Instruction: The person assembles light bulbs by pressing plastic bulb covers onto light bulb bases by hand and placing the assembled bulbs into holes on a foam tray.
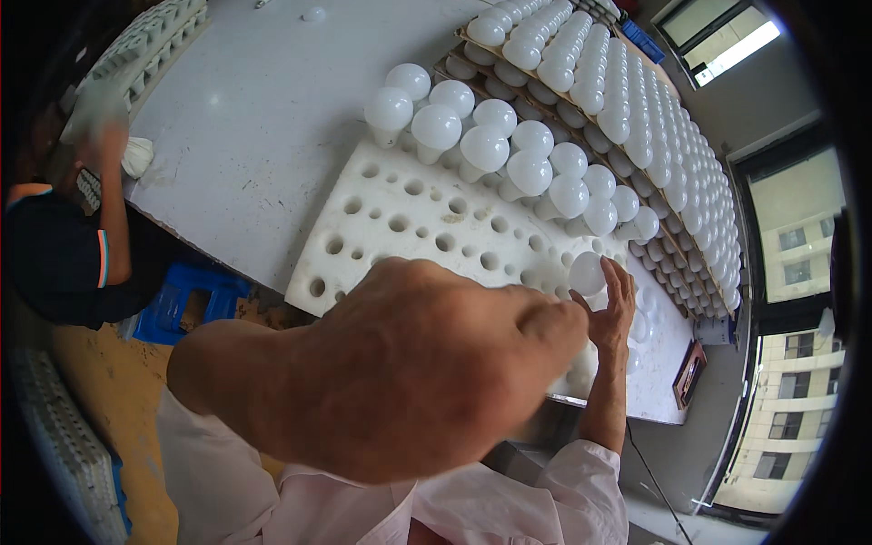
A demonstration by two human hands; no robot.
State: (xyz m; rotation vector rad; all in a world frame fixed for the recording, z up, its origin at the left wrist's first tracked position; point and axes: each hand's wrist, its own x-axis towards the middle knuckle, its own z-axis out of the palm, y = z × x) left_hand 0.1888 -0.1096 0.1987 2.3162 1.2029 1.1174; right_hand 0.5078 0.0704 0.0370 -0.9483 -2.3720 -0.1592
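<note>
Bulbs (pixel 530 173) in white foam tray (pixel 427 213)

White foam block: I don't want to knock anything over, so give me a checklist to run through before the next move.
1. Right hand has its grip on a bulb: ok, held at its sides.
2. That bulb's base is seated: cannot tell, base hidden.
3. Standing bulbs upright along the foam block: ok.
4. All holes in view: not ok, the left hand covers some.
5. Left hand empty: cannot tell, its far side is hidden.
6. Co-worker's hand away from the block: ok, at far left.
</note>
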